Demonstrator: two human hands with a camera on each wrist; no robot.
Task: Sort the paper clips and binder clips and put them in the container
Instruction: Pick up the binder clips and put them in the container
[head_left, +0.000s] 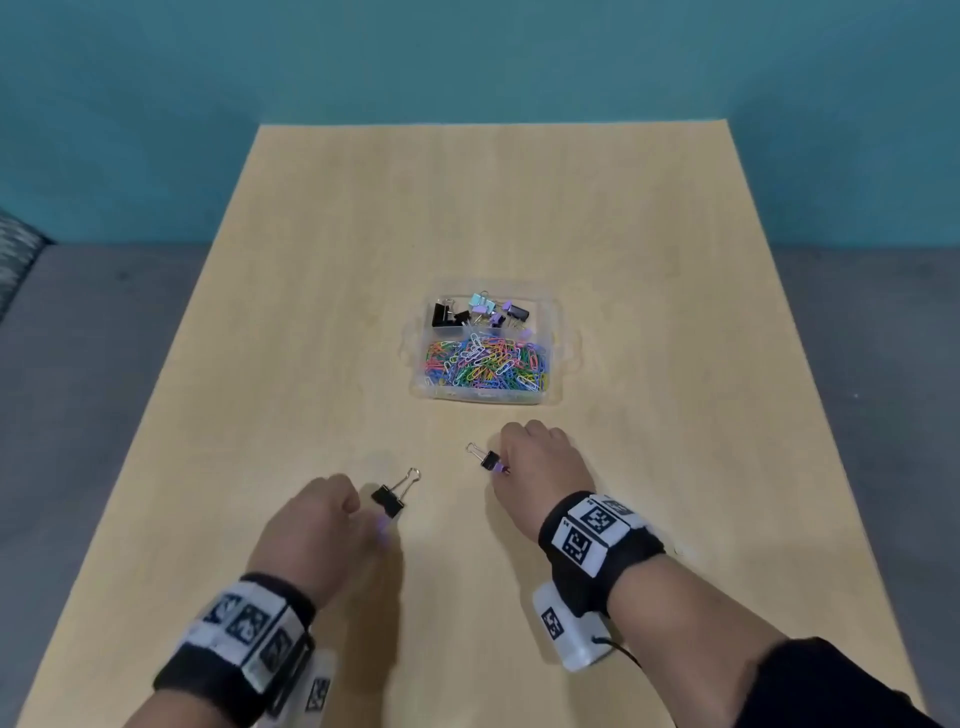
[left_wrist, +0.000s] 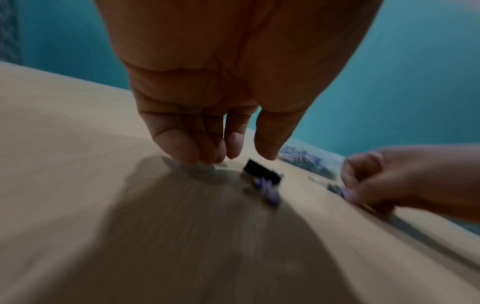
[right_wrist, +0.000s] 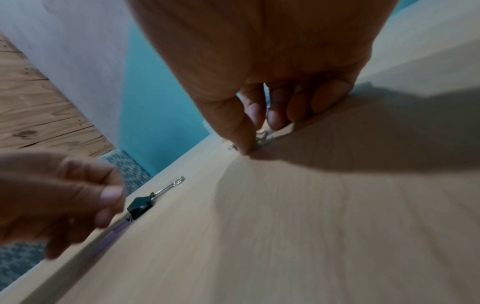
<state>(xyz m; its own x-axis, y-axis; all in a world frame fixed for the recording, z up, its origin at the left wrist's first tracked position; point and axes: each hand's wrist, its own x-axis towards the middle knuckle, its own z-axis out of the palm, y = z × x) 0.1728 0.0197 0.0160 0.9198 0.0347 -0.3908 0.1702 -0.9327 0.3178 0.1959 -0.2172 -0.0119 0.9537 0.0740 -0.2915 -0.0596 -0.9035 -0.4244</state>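
A clear two-part container (head_left: 551, 312) holds several binder clips in its far compartment and a heap of coloured paper clips (head_left: 485, 364) in the near one. A black binder clip (head_left: 390, 500) lies on the table with a purple piece (head_left: 383, 532) beside it. My left hand (head_left: 358, 514) hovers just left of that binder clip (left_wrist: 262, 171), fingers (left_wrist: 187, 148) hanging down and holding nothing. My right hand (head_left: 506, 462) is curled down over a smaller black binder clip (head_left: 489, 460). Thumb and fingers pinch its wire end (right_wrist: 261, 137), and a purple bit shows at the thumb.
The pale wooden table (head_left: 623, 234) stretches bare around the container, with a teal wall behind it. Grey floor lies beyond the left and right table edges. A patterned fabric (right_wrist: 124, 166) shows past the table edge.
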